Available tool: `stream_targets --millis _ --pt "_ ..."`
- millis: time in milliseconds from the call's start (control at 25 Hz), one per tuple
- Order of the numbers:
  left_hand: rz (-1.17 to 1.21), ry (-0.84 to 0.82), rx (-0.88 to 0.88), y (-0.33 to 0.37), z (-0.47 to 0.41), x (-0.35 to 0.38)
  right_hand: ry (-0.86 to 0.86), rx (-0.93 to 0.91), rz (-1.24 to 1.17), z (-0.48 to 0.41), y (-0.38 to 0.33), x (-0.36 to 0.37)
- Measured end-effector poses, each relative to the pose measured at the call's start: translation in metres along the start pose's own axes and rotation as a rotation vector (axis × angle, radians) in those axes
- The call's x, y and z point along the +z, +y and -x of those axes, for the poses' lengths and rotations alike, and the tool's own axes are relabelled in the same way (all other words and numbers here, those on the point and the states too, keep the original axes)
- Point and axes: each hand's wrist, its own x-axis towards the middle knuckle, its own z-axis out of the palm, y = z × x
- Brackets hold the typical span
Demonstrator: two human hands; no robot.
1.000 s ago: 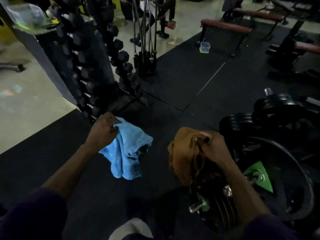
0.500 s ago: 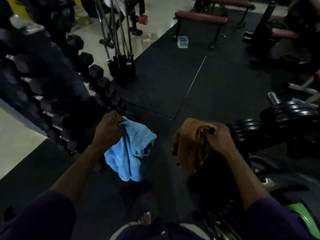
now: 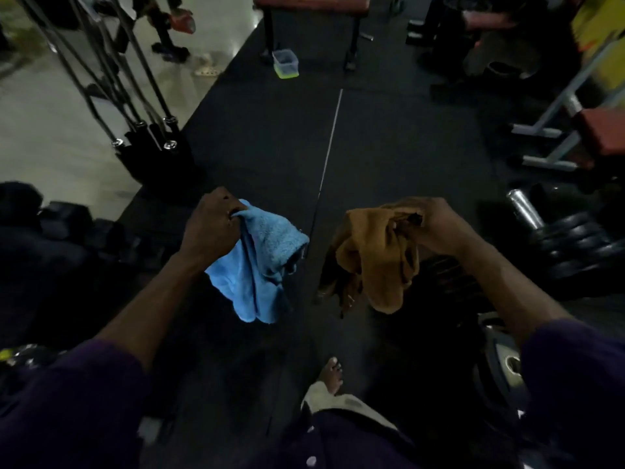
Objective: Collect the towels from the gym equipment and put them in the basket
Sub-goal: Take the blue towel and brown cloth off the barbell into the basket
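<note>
My left hand (image 3: 211,225) grips a blue towel (image 3: 260,262) by its top edge, and the cloth hangs bunched below the fist. My right hand (image 3: 429,225) holds a brown towel (image 3: 375,255), which droops to the left of the wrist. Both towels hang in the air over the black rubber floor mat (image 3: 389,147). A gap of bare mat separates the two towels. No basket shows in this view.
A stand of upright barbells (image 3: 152,140) is at the left. Black weight plates on a bar (image 3: 571,238) lie at the right. A red-padded bench (image 3: 311,3) stands ahead, with a small clear container (image 3: 285,64) on the mat before it. More benches (image 3: 575,130) at far right.
The view has swung right and forward: the dumbbell rack slid off to the left and the mat ahead opened up. Both hands keep their towels, held at about the same height.
</note>
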Motion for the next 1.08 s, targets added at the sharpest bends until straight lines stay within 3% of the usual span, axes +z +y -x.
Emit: stream_targets --millis 520,760,1080 --pt "0.204 -0.034 0.036 -0.019 -0.387 0.123 -0.26 0.186 0.243 -0.289 0.184 -0.058" --pt "0.269 -0.095 0.115 -0.043 -0.599 0.167 -0.077 0.292 0.187 -0.452 0.26 -0.099" --pt "0.241 -0.09 0.225 -0.05 -0.866 0.244 0.037 0.416 0.143 -0.636 0.392 -0.158"
